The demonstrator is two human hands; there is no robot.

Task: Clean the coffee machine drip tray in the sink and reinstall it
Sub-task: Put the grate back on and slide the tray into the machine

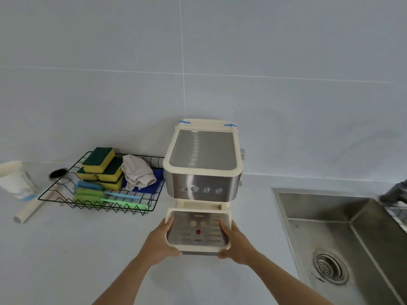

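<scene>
A cream and steel coffee machine (201, 164) stands on the counter against the tiled wall. Its drip tray (197, 237), cream-rimmed with a slotted metal grid and a small red float, sits at the machine's base, partly out toward me. My left hand (160, 242) grips the tray's left side with the thumb over the rim. My right hand (236, 243) grips its right side the same way. The steel sink (326, 219) with its round drain lies to the right.
A black wire basket (72, 200) left of the machine holds yellow-green sponges, a grey cloth, a blue cloth and brushes. A white cup (16, 183) and a white tube lie at far left. The faucet base shows at the right edge.
</scene>
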